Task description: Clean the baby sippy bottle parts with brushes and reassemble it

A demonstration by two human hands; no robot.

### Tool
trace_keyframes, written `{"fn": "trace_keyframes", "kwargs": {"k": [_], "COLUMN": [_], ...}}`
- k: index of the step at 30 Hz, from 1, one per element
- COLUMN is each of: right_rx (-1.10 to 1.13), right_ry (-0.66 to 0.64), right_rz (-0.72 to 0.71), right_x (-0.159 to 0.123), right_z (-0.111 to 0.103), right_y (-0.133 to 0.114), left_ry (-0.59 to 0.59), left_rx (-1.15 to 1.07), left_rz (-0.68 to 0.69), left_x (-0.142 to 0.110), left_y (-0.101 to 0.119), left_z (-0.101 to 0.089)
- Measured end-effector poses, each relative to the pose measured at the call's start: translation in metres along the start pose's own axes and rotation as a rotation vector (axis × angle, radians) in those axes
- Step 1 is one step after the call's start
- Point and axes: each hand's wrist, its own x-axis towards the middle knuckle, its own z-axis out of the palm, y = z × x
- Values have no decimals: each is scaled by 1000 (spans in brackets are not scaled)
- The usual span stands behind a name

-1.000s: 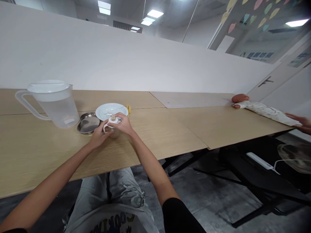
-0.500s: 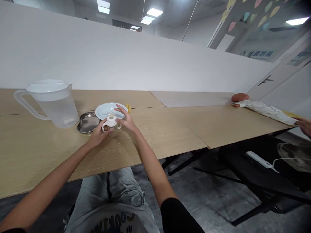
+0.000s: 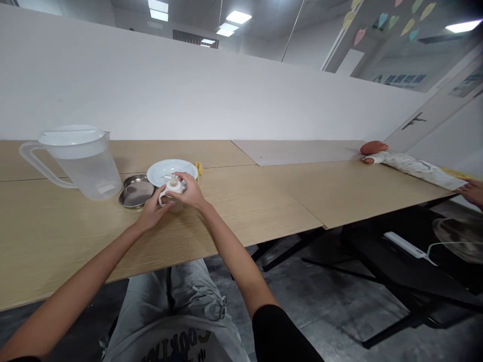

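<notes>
A small clear baby bottle (image 3: 174, 187) with a white collar, a pale nipple and white side handles stands upright over the table in front of me. My left hand (image 3: 153, 208) wraps round its left side and lower body. From the right, my right hand (image 3: 189, 191) has thumb and fingers closed round the white collar. Just behind the bottle is a white bowl (image 3: 156, 173) with a thin clear utensil inside. A kidney-shaped steel tray (image 3: 136, 193) sits left of my left hand. Part of the bottle is covered by my fingers.
A large lidded plastic pitcher (image 3: 88, 168) stands at the left. Something small and yellow (image 3: 199, 167) lies behind the bowl. At the table's far right lies a wrapped baby doll (image 3: 411, 170), with another person's hand (image 3: 471, 192) at it. A black chair (image 3: 400, 261) stands below.
The fingers of my right hand, spread beside the bottle before, have closed round its white collar. My left hand keeps its hold.
</notes>
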Motion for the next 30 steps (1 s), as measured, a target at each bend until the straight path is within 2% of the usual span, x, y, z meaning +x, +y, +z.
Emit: {"fn": "trace_keyframes", "kwargs": {"k": [3, 9, 13, 30], "right_rx": [94, 416, 581, 666], "right_ry": [3, -91, -71, 79], "right_rz": [49, 213, 255, 320], "right_x": [-1, 0, 4, 10], "right_z": [-1, -5, -4, -9], "right_y": [0, 3, 7, 3], "left_ry": [7, 2, -3, 5], "left_rx": [-11, -3, -11, 38], "left_rz": [9, 3, 27, 24], "left_x": [0, 1, 1, -1], "left_y": [0, 1, 4, 6], "left_z": [0, -1, -2, -3]}}
